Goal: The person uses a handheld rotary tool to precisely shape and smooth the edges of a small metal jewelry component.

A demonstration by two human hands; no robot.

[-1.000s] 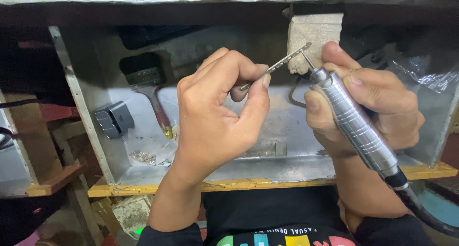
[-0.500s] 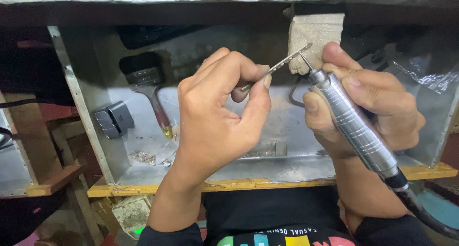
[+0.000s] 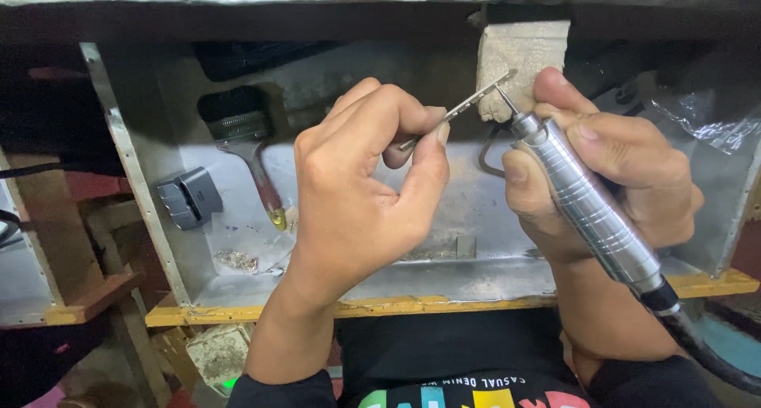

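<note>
My left hand [image 3: 361, 186] pinches a thin silver metal strip [image 3: 468, 103] between thumb and fingers, its far end resting against a worn wooden bench block [image 3: 523, 47]. My right hand [image 3: 610, 166] grips a ribbed silver rotary handpiece [image 3: 590, 206] like a pen. Its fine bit [image 3: 505, 99] touches the strip close to the block. A black flexible cable [image 3: 697, 345] runs from the handpiece to the lower right.
Below the hands lies a metal-lined tray [image 3: 444, 277] with a yellow wooden front edge. A brush with a reddish handle [image 3: 246, 150], a small grey block [image 3: 189, 196] and a pile of metal filings [image 3: 235, 259] sit at its left. Crumpled clear plastic [image 3: 697, 119] lies at right.
</note>
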